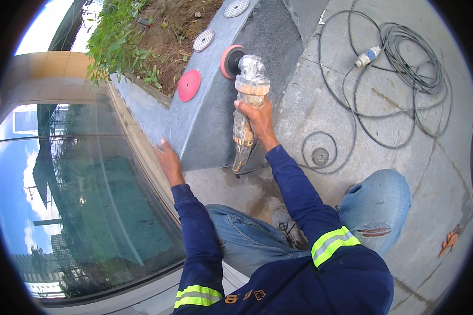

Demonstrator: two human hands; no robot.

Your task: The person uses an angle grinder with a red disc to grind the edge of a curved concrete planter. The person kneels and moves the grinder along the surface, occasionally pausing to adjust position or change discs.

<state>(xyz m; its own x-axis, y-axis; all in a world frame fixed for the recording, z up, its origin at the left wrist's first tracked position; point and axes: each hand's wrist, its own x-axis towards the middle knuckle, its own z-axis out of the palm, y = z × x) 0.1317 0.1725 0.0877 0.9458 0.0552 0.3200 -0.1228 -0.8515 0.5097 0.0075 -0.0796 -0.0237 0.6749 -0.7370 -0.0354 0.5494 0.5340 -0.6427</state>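
Observation:
My right hand (258,122) is wrapped round the body of a worn, dust-caked angle grinder (243,126). The grinder's head points away from me, and a round backing pad with a red rim (231,61) is fitted on it. That pad lies at the edge between the top and the side of a grey stone planter wall (194,123). My left hand (168,160) rests with its fingers stretched out at the near corner of the wall. On the wall's top lie a red polishing pad (189,86) and a white dotted pad (203,40), with another pale dotted pad (236,8) farther off.
Soil and green plants (113,39) fill the planter behind the wall. To the left stands a reflective glass pane (100,194). A coiled grey cable (412,60) with a blue-and-white connector (368,56) spreads over the paving at right. A round grey disc (320,156) and an orange object (449,242) lie there too.

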